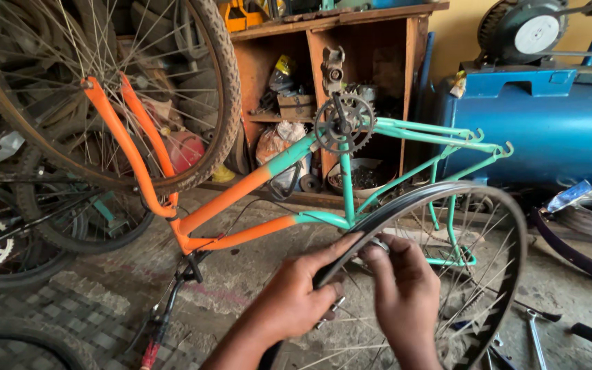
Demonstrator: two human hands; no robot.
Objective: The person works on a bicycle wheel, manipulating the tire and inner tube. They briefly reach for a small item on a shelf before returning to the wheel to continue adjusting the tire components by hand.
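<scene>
1. An orange-and-teal bicycle frame [255, 185] stands upside down on the concrete floor [104, 288].
2. A wooden shelf [323, 89] holds spare parts behind it.
3. A blue tank [556, 130] sits right; a spanner [536, 337] lies below.

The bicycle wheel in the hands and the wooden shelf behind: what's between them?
In the head view, the upturned orange-and-teal bicycle frame stands between the wheel and the shelf, its chainring uppermost.

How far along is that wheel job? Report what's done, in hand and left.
Done: the orange-and-teal bicycle frame stands upside down with its rear wheel out. In hand: the left hand and right hand press a black rubber strip onto the loose rim. Left: seating the rest; most of the rim looks bare.
</scene>
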